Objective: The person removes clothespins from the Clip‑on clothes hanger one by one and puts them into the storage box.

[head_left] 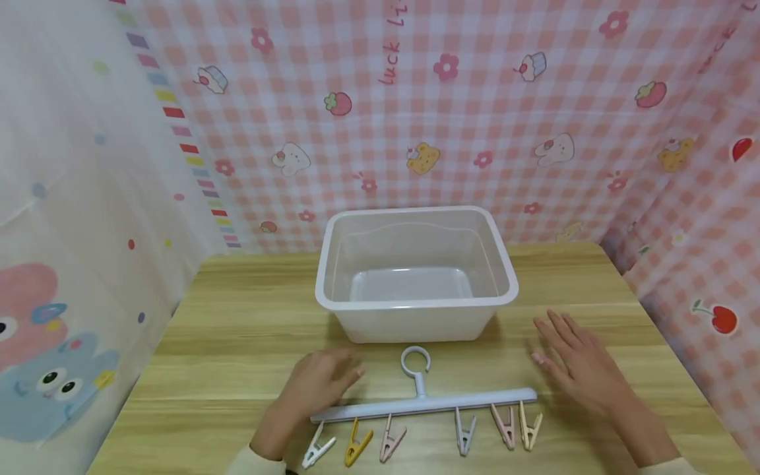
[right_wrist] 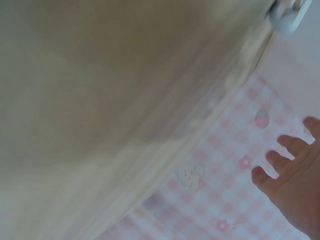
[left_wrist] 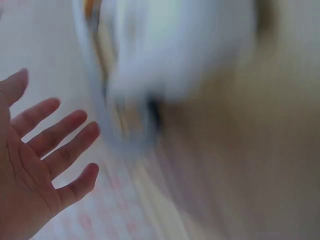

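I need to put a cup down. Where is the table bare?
Bare wood lies left of the tub and right of it toward the table corners. The front strip is crowded: clip hanger, left hand, right hand.

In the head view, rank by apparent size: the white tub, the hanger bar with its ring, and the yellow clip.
1. White tub, largest.
2. Hanger bar, long but thin.
3. Yellow clip, smallest, though it lies nearest the camera.
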{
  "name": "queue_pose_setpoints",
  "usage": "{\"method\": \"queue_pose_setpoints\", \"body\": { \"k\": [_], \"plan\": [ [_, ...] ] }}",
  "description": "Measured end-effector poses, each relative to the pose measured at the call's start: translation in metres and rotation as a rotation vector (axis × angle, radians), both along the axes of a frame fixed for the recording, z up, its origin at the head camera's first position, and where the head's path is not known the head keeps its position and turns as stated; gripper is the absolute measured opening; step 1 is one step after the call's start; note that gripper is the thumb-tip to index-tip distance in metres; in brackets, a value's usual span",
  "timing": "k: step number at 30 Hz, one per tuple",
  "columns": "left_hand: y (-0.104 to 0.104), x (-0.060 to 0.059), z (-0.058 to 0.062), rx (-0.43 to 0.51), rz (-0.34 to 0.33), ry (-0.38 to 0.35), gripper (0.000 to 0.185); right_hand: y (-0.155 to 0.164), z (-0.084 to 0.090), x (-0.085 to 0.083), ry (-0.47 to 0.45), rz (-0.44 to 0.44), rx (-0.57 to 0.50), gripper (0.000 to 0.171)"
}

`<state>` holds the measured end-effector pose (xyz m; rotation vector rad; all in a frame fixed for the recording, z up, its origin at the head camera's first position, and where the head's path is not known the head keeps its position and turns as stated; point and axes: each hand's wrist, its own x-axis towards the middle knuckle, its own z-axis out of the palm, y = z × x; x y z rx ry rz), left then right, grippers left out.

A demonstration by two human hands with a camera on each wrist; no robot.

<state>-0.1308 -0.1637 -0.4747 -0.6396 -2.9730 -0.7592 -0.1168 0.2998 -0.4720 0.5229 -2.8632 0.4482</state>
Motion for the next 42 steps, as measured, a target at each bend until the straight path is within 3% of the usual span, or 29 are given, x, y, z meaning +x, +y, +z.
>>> {"method": "queue_pose_setpoints", "body": {
  "k": [3, 5, 12, 15, 21, 25, 29, 32, 35, 38, 42],
  "plan": [
    [0.020, 0.008, -0.006, -0.032, -0.121, -0.019, 0.034, -0.007, -0.003, 0.012, 0.026, 0.062, -0.010, 0.053],
    [0.029, 0.011, -0.009, -0.073, -0.164, -0.042, 0.031, -0.011, -0.005, 0.018, 0.074, 0.103, -0.018, 0.044],
    [0.042, 0.018, -0.011, -0.117, -0.214, -0.146, 0.019, -0.013, -0.009, 0.030, 0.195, 0.122, -0.038, 0.024],
    [0.042, 0.018, -0.013, -0.087, -0.245, -0.193, 0.020, -0.010, -0.006, 0.030, 0.193, 0.100, -0.087, 0.021],
    [0.038, 0.021, -0.013, 0.087, -0.259, -0.319, 0.017, -0.004, 0.009, 0.028, 0.198, 0.082, -0.183, 0.022],
    [0.037, 0.026, -0.006, 0.127, -0.244, -0.290, 0.016, 0.003, 0.023, 0.028, 0.228, 0.072, -0.298, 0.025],
    [0.033, 0.034, 0.012, 0.185, -0.213, -0.247, 0.011, 0.005, 0.035, 0.026, 0.243, 0.084, -0.487, 0.029],
    [0.029, 0.039, 0.027, 0.264, -0.195, -0.206, 0.011, -0.001, 0.038, 0.025, 0.172, 0.122, -0.658, 0.033],
    [0.026, 0.042, 0.038, 0.336, -0.206, -0.178, 0.017, -0.013, 0.038, 0.024, -0.001, 0.222, -0.861, 0.041],
    [0.023, 0.044, 0.045, 0.378, -0.236, -0.141, 0.026, -0.026, 0.037, 0.020, -0.221, 0.365, -1.051, 0.054],
    [0.019, 0.047, 0.055, 0.428, -0.274, -0.059, 0.035, -0.040, 0.036, 0.014, -0.486, 0.650, -1.292, 0.066]
  ]
}}
